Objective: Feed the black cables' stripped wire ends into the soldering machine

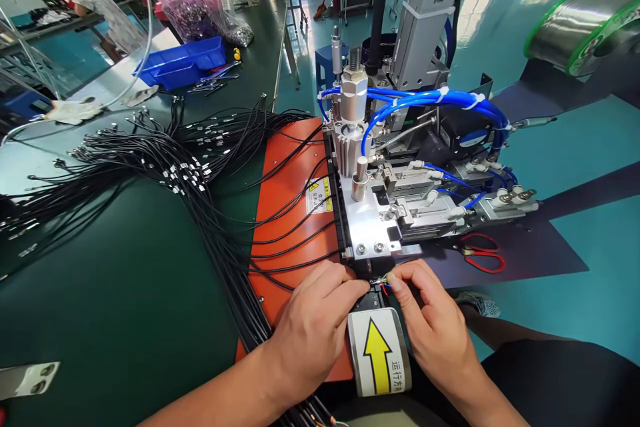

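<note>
cables point(237, 293), black and rubbery, lie bundled at left; whether finished or waiting, i cannot tell from where i stand. several cross the smooth orange plate point(293, 180) to the bright metal machine point(367, 227), seemingly already set. left hand point(317, 320): fingertips at one cable end point(376, 282) on the black track point(369, 301), grip hidden. right hand point(434, 320), just apart: pinching its fine coloured wires point(384, 279), splayed, so apparently unfinished. far right: red-looped scissors point(469, 251).

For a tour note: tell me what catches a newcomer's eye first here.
A yellow arrow stands out first, bottom centre, between the left hand and right hand. Beyond it, a silvery machine with bright blue tubes rises right of centre; black cables sprawl over the green table at left.
</note>
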Demonstrator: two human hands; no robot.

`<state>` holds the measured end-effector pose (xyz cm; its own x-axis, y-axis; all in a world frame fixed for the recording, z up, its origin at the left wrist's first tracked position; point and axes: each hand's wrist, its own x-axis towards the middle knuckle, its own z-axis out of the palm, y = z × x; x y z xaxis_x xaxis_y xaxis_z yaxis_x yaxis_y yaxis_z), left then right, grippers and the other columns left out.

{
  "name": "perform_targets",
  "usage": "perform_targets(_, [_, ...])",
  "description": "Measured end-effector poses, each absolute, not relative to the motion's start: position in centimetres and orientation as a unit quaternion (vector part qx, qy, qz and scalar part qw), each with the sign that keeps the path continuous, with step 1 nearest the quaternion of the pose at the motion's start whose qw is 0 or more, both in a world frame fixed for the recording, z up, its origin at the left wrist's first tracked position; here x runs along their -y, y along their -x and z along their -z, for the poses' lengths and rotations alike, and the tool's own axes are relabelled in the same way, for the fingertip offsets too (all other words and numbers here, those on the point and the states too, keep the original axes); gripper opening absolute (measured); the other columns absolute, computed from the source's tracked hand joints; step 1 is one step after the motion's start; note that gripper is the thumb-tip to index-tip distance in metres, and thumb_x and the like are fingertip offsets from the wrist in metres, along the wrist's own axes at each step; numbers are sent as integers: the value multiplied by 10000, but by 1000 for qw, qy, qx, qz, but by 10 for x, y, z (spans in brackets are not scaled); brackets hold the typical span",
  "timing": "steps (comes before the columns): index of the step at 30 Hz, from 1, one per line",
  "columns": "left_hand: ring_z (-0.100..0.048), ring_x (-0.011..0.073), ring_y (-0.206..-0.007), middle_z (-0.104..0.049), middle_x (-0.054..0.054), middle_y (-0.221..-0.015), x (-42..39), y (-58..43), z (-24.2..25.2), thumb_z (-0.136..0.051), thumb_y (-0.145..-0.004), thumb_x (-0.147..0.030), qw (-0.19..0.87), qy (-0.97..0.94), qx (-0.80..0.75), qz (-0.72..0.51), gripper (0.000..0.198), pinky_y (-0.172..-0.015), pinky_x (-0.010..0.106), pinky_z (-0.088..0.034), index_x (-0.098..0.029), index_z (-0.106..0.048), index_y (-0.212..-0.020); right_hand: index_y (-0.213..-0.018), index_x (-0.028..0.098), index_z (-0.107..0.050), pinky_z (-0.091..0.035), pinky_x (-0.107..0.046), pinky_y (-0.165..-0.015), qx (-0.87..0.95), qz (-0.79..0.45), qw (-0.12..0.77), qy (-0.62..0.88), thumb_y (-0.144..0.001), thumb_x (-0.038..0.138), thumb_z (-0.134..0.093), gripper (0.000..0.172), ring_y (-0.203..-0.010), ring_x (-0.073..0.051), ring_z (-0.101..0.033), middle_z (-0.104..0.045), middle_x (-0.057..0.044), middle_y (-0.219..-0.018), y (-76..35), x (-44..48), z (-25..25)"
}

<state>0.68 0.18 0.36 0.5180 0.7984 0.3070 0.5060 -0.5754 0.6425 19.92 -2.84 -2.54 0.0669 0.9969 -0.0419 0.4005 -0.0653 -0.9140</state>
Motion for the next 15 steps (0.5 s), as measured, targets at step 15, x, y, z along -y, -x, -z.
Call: perform_targets(15, [-504,168,-838,-583,72,-896,-2,-7,-3,-472,-968,-52,238,-838,-385,-305,231,-721,289,-455,-131,-663,-1072,-915,233,-583,-448,-246,-741,564,-382,406,609,-1037,339,-469,198,-819,-137,-564,-570,-7,-921,-198,29,27])
